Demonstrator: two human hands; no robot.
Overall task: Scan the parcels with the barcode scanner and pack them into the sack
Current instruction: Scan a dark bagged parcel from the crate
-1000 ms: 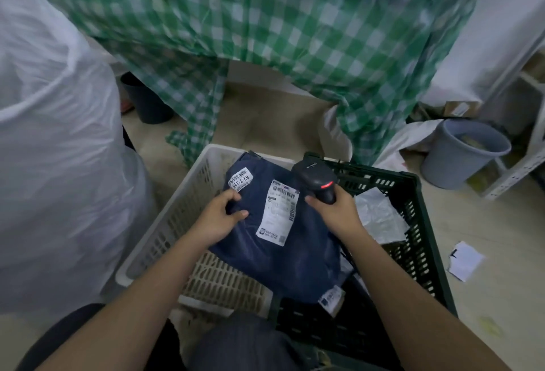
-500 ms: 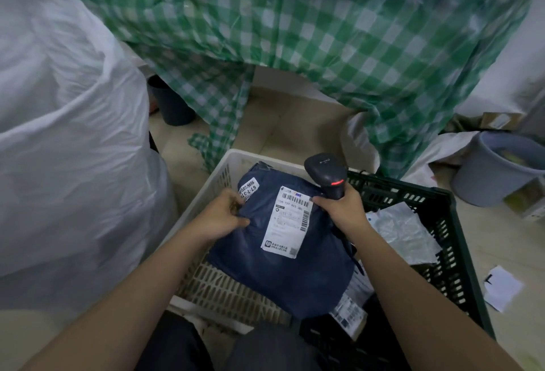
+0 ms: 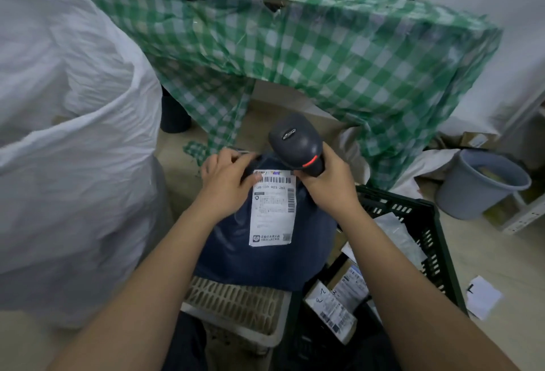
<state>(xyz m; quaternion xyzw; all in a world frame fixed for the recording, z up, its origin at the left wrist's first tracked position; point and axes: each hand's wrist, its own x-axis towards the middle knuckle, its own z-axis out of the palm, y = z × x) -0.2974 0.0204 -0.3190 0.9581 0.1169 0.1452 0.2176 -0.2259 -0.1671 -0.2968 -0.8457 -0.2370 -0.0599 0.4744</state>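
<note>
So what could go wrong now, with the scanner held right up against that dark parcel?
The scanner in the right hand sits almost on top of the barcode on the white label, so it may be too close to read. The left hand has fingers at the label's top edge and might cover some bars. The dark blue parcel looks soft, so the label could wrinkle.

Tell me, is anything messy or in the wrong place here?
Yes. A paper lies loose on the floor right of the green crate, and the checked cloth hangs crooked, with holes torn along its top.
</note>
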